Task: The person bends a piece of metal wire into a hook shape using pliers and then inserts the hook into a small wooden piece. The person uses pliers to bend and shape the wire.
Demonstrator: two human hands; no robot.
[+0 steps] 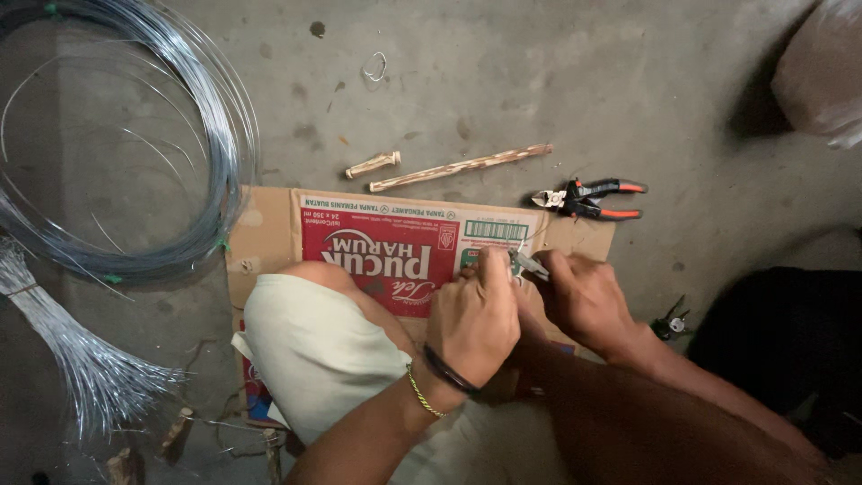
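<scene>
Your left hand (474,316) and right hand (582,298) meet over the flattened cardboard box (269,233), just past your bent knee (314,278). Both are curled shut and pressed close around a small metal piece (528,264), likely wire, with a pale tip poking out between them; exact finger grip hidden. Judgement: thin, light, springy, with sharp ends, so pinch near the bend. 1 pair of cutting pliers (588,198) lies apart on the floor. Wire coil (180,135) sits far left.

A coil of wire (135,135) was seen beyond the cardboard's (269,233) far left corner; two wooden sticks (458,168) and red-handled pliers (588,199) were laid past its far edge
</scene>
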